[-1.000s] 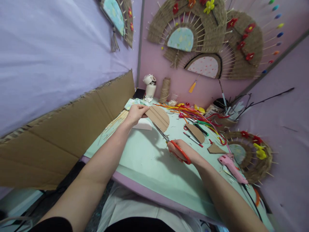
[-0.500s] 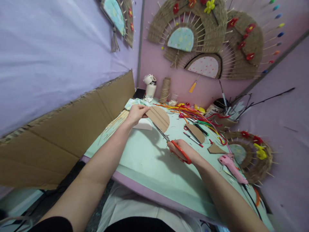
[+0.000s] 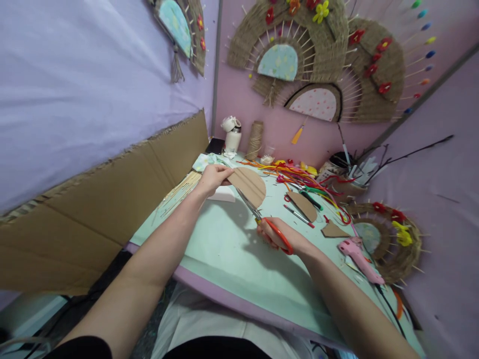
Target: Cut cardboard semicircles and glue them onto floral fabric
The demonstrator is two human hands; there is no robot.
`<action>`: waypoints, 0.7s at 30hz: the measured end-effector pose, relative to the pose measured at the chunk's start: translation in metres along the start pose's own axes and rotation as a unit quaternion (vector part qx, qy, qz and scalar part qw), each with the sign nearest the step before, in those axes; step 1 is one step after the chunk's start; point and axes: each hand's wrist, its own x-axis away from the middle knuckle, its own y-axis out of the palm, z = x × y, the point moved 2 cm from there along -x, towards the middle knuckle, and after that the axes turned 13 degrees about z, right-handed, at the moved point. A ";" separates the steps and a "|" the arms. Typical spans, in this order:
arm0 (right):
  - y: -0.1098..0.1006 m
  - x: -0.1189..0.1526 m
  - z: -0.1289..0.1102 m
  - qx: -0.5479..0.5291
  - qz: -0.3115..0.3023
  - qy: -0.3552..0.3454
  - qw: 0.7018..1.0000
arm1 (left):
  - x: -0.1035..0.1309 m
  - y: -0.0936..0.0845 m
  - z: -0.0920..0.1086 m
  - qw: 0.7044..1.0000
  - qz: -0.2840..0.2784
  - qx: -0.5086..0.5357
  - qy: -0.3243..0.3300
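A half-round piece of brown cardboard [image 3: 250, 185] is held above the table, its left corner pinched between the thumb and fingers of my left hand [image 3: 216, 179]. My right hand [image 3: 276, 233] is wrapped round the orange handles of a pair of scissors [image 3: 281, 237]. The metal blades point up and left, lying along the straight lower edge of the cardboard. A white piece [image 3: 222, 194] lies below my left hand. Another half-round cardboard piece [image 3: 304, 205] rests on the table to the right, beside a pen [image 3: 298, 216].
A tall cardboard sheet [image 3: 112, 199] stands along the left side. Colourful pipe cleaners [image 3: 290, 172], a twine spool [image 3: 255, 140] and a white bottle [image 3: 232, 137] are at the back. A pink glue gun [image 3: 359, 259] and a woven ring [image 3: 402, 249] sit on the right.
The cardboard piece has shifted slightly right. My right hand and the scissor handles have moved a little left. The grip of both hands looks the same.
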 end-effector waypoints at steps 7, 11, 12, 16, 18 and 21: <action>-0.002 0.002 -0.007 0.001 -0.017 -0.020 1.000 | 0.000 0.002 -0.001 1.000 -0.008 0.001 -0.006; -0.001 0.002 -0.009 0.011 -0.016 0.005 1.000 | 0.000 0.001 -0.001 1.000 -0.012 0.002 -0.009; -0.001 0.002 -0.010 0.017 -0.011 0.011 1.000 | 0.000 0.001 -0.001 1.000 -0.011 0.001 -0.009; -0.001 0.003 -0.015 0.038 0.016 0.036 0.999 | 0.001 0.001 0.000 1.000 -0.004 -0.003 -0.013; -0.001 0.003 -0.016 0.041 0.025 0.049 0.998 | 0.002 0.001 0.000 1.000 -0.004 -0.003 -0.013; -0.001 0.003 -0.014 0.039 0.033 0.059 0.997 | 0.002 0.002 -0.001 1.000 -0.002 -0.001 -0.014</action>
